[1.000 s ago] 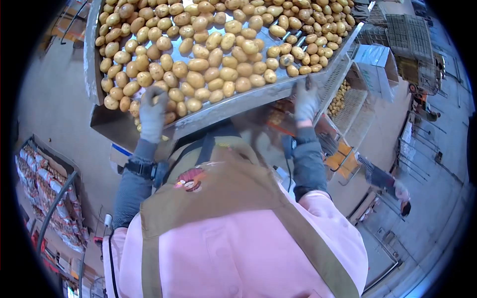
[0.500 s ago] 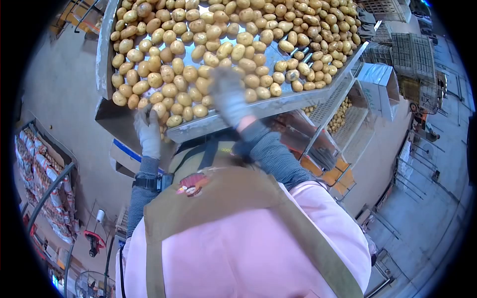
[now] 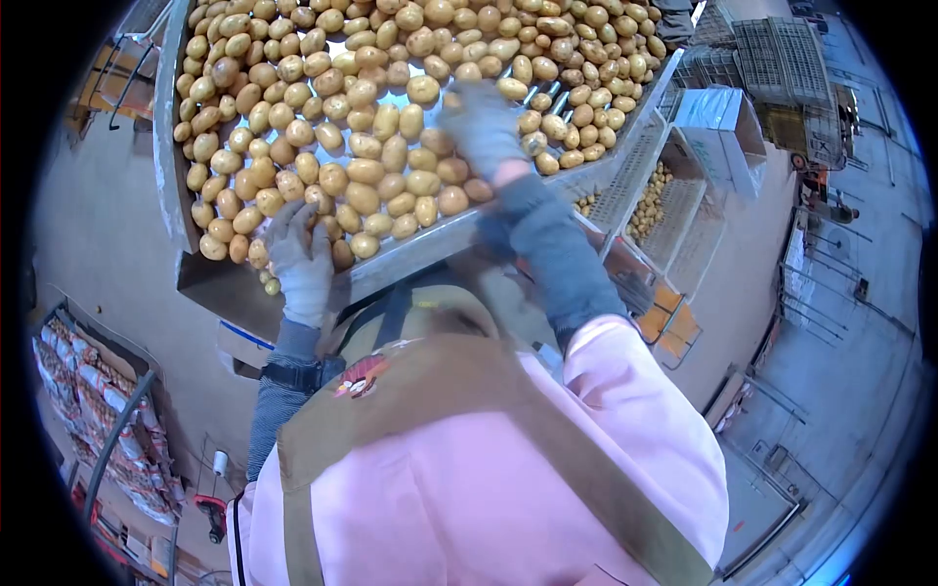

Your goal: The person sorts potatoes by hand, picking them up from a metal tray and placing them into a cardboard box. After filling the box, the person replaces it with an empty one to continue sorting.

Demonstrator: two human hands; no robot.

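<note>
Many yellow-brown potatoes (image 3: pixel 366 171) lie spread over a metal sorting table (image 3: pixel 376 266) with a raised rim. At the table's front left edge, my left hand (image 3: pixel 299 256) in a grey glove rests against the potatoes, its fingers apart and nothing seen in it. My right hand (image 3: pixel 481 125), gloved too, is over the potatoes right of the middle, beside some bare metal rollers (image 3: pixel 554 102). Motion blurs it, and its fingers and anything under them cannot be made out.
Right of the table, a chute (image 3: pixel 650 203) holds more potatoes, beside a white box (image 3: pixel 721 127). Stacked crates (image 3: pixel 785 61) stand at the upper right. Filled bags (image 3: pixel 107 420) lie at the lower left. A metal rim runs between my body and the potatoes.
The table and potatoes have shifted left in view. My right hand has moved right across the potatoes, towards the rollers. My left hand stays at the front left edge, its fingers on the potatoes.
</note>
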